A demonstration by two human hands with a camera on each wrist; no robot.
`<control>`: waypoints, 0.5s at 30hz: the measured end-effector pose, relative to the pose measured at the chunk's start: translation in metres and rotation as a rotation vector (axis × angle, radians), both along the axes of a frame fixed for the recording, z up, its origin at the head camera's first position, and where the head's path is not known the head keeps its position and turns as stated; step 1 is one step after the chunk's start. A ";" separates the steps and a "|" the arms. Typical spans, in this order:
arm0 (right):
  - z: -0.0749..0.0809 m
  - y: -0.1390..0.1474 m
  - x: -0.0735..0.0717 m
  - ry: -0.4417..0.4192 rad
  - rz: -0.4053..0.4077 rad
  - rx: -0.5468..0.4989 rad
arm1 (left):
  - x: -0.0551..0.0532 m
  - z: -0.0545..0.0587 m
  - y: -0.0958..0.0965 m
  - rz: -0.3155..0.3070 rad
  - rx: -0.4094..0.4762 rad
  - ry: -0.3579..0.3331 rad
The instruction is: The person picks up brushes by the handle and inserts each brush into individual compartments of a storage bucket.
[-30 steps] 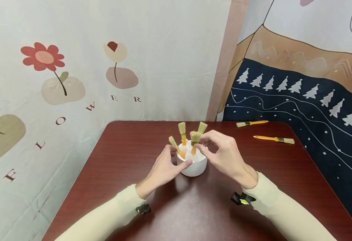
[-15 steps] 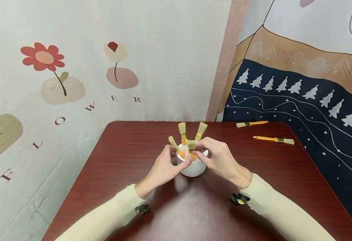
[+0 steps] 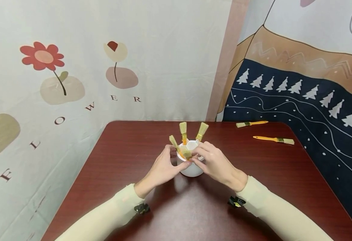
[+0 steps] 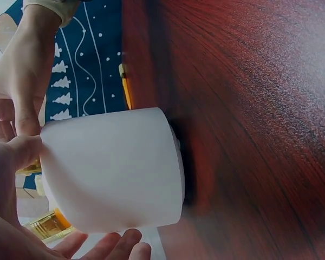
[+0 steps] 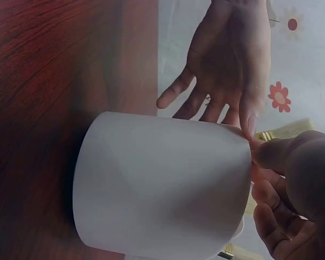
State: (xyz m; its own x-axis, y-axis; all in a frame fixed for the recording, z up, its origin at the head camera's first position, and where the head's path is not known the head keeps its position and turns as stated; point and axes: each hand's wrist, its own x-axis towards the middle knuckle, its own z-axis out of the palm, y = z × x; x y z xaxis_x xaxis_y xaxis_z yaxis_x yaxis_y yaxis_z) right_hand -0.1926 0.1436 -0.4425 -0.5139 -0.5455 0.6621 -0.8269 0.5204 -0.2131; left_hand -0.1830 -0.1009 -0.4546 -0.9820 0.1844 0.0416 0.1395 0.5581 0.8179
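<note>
A round white compartmented brush holder [image 3: 192, 170] stands on the table. My left hand [image 3: 162, 169] holds it, fingers along its left side and thumb at the near rim. The fingertips of my right hand [image 3: 221, 165] pinch a paintbrush [image 3: 187, 153] at the holder's near side; only the pale bristle end shows over the rim. Three more paintbrushes stand bristles up in the holder: one at the left [image 3: 173, 142], one at the back [image 3: 183, 129] and one at the back right [image 3: 203, 130]. In the right wrist view, the holder's wall [image 5: 157, 184] hides most of the brushes.
Two yellow-handled paintbrushes lie at the back right of the dark red table [image 3: 127, 150]: a farther brush [image 3: 252, 124] and a nearer brush [image 3: 273, 139]. Behind the table hang a pale flower-print cloth [image 3: 169, 67] and a navy cloth with white trees [image 3: 284, 100].
My right hand has moved down and left, lowering the pinched paintbrush deeper into the near side of the holder. My left hand keeps its hold on the holder, nearly still.
</note>
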 end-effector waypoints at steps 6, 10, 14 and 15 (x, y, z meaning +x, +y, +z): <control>0.003 -0.001 0.003 0.018 0.001 0.064 | 0.000 0.000 -0.001 -0.021 0.032 -0.011; 0.007 0.000 0.006 -0.006 -0.007 0.105 | 0.001 0.001 -0.001 -0.030 0.050 -0.022; 0.010 0.002 0.008 -0.027 -0.026 0.121 | 0.001 0.002 -0.001 -0.028 0.059 -0.028; 0.011 0.002 0.009 -0.027 -0.029 0.121 | 0.001 0.003 -0.001 -0.028 0.061 -0.031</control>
State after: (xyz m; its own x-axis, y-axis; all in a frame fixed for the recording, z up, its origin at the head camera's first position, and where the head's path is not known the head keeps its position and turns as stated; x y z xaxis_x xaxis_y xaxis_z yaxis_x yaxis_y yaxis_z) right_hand -0.1836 0.1458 -0.4314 -0.5476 -0.6049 0.5782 -0.8058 0.5673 -0.1697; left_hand -0.1818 -0.1019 -0.4519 -0.9775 0.2096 0.0237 0.1286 0.5033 0.8545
